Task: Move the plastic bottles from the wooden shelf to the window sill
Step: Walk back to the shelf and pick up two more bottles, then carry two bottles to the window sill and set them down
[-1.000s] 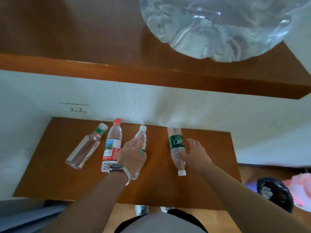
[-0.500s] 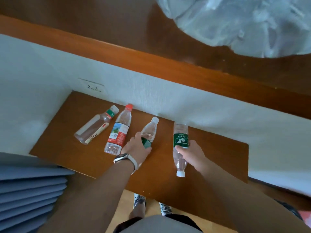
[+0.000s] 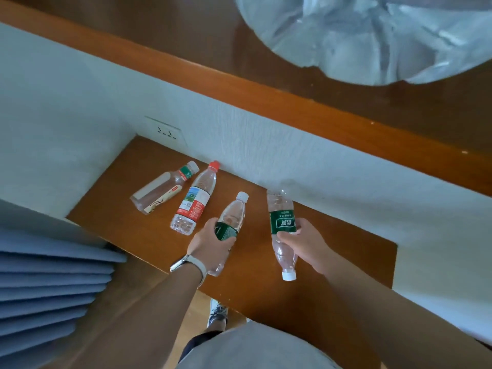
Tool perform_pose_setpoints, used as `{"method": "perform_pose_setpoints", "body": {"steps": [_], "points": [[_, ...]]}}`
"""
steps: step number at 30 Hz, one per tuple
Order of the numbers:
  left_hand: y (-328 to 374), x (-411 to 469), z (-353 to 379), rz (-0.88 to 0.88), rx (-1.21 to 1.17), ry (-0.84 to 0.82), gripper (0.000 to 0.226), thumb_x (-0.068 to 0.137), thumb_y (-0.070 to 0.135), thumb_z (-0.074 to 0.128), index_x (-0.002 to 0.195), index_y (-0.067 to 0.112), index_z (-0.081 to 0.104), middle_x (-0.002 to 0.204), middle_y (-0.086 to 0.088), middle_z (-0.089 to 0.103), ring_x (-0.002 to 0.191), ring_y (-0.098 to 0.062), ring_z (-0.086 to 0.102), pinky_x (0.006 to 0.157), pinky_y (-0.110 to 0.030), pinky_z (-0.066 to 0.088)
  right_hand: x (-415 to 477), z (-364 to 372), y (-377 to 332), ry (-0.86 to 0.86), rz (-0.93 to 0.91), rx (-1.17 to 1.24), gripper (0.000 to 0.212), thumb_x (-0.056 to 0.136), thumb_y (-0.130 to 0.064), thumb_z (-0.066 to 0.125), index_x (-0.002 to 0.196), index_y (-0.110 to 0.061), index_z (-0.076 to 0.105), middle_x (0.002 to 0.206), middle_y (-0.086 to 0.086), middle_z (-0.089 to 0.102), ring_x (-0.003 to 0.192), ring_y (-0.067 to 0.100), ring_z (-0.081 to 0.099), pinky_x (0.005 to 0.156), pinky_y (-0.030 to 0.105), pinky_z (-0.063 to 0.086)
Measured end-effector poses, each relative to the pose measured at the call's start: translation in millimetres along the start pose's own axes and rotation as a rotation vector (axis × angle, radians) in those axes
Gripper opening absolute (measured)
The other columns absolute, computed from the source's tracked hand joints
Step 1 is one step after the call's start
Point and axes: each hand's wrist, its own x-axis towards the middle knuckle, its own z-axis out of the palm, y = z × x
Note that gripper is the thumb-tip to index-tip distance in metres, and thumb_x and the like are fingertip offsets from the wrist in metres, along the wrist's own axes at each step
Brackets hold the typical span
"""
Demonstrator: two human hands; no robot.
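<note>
Gripping a green-labelled bottle (image 3: 231, 227) over the wooden shelf (image 3: 111, 209), the left hand (image 3: 210, 245) matched the right hand (image 3: 306, 242), clasped around another green-labelled bottle (image 3: 282, 230); two bottles (image 3: 193, 202) lay on that shelf.

Left hand (image 3: 210, 245) grips green-label bottle (image 3: 229, 227); right hand (image 3: 306, 242) grips second bottle (image 3: 282, 230), cap toward the person.

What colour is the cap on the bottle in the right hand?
White, seen in the head view.
</note>
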Motion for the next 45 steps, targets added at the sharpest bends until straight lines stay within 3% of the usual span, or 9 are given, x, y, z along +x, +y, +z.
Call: {"method": "perform_pose_setpoints", "body": {"steps": [3, 6, 13, 19, 23, 26, 34, 40, 45], "points": [[4.1, -9.1, -5.0, -0.014, -0.120, 0.032, 0.071, 0.086, 0.043, 0.074, 0.145, 0.028, 0.038, 0.129, 0.000, 0.061, 0.101, -0.013, 0.058, 0.076, -0.027, 0.056, -8.1, -7.0, -8.3, -0.043, -0.040, 0.044, 0.032, 0.082, -0.027, 0.073, 0.107, -0.027, 0.054, 0.098, -0.002, 0.069, 0.089, 0.015, 0.069, 0.082, 0.035, 0.059], [11.7, -21.4, -11.0, -0.008, -0.226, 0.095, 0.069, 0.085, 0.040, 0.076, 0.143, 0.028, 0.040, 0.127, 0.001, 0.062, 0.103, -0.014, 0.060, 0.080, -0.030, 0.059, -12.7, -10.9, -14.1, -0.075, -0.071, 0.073, 0.045, 0.083, -0.028, 0.073, 0.121, -0.022, 0.049, 0.102, -0.004, 0.066, 0.090, 0.013, 0.068, 0.076, 0.029, 0.056], [21.2, -58.2, -31.4, -0.027, -0.365, 0.238, 0.076, 0.082, 0.038, 0.080, 0.145, 0.031, 0.038, 0.122, 0.006, 0.060, 0.097, -0.014, 0.064, 0.062, -0.019, 0.058, -22.2, 0.4, -36.3, -0.198, -0.216, 0.114, 0.049, 0.082, -0.030, 0.075, 0.123, -0.026, 0.049, 0.108, -0.007, 0.066, 0.096, 0.011, 0.067, 0.088, 0.037, 0.056], [8.9, -94.4, -52.5, -0.028, -0.533, 0.396, 0.067, 0.082, 0.038, 0.079, 0.140, 0.029, 0.046, 0.121, 0.006, 0.065, 0.095, -0.012, 0.068, 0.064, -0.019, 0.057, -42.7, 22.3, -65.3, -0.279, -0.379, 0.051, 0.053, 0.083, -0.038, 0.074, 0.129, -0.027, 0.049, 0.113, -0.013, 0.064, 0.098, 0.004, 0.064, 0.077, 0.024, 0.050], [-3.1, -116.8, -68.5, -0.057, -0.696, 0.471, 0.063, 0.081, 0.037, 0.080, 0.135, 0.030, 0.050, 0.116, 0.006, 0.068, 0.090, -0.013, 0.072, 0.071, -0.032, 0.064, -50.6, 37.0, -79.8, -0.316, -0.432, 0.033, 0.056, 0.083, -0.038, 0.073, 0.133, -0.025, 0.049, 0.114, -0.014, 0.064, 0.100, 0.006, 0.065, 0.087, 0.032, 0.054], [-16.9, -136.7, -80.2, -0.071, -0.773, 0.530, 0.060, 0.082, 0.032, 0.080, 0.134, 0.030, 0.051, 0.114, 0.008, 0.068, 0.091, -0.011, 0.071, 0.068, -0.026, 0.062, -58.2, 53.8, -87.4, -0.369, -0.457, 0.042, 0.055, 0.082, -0.039, 0.075, 0.130, -0.028, 0.051, 0.115, -0.014, 0.065, 0.101, 0.006, 0.065, 0.094, 0.039, 0.054], [-88.2, -208.2, -109.2, -0.132, -0.958, 0.715, 0.046, 0.083, 0.017, 0.079, 0.123, 0.025, 0.058, 0.103, 0.003, 0.072, 0.075, -0.004, 0.073, 0.058, -0.019, 0.056, -103.2, 134.0, -116.9, -0.560, -0.552, -0.003, 0.034, 0.084, -0.040, 0.074, 0.114, -0.038, 0.058, 0.108, -0.015, 0.070, 0.098, 0.004, 0.068, 0.096, 0.045, 0.054], [-169.4, -272.0, -130.5, -0.171, -1.031, 0.831, 0.046, 0.082, 0.019, 0.080, 0.123, 0.026, 0.060, 0.107, 0.001, 0.071, 0.081, -0.010, 0.074, 0.061, -0.024, 0.058, -160.1, 206.3, -135.9, -0.630, -0.655, -0.067, 0.049, 0.081, -0.046, 0.073, 0.125, -0.030, 0.056, 0.117, -0.010, 0.067, 0.106, 0.007, 0.065, 0.096, 0.040, 0.052], [-241.6, -334.0, -144.8, -0.190, -1.095, 0.913, 0.041, 0.082, 0.017, 0.080, 0.116, 0.029, 0.061, 0.106, -0.002, 0.072, 0.084, -0.016, 0.075, 0.068, -0.034, 0.062, -219.2, 272.4, -141.8, -0.682, -0.713, -0.133, 0.029, 0.086, -0.037, 0.073, 0.112, -0.037, 0.061, 0.111, -0.011, 0.069, 0.098, 0.001, 0.067, 0.090, 0.032, 0.053]]}}
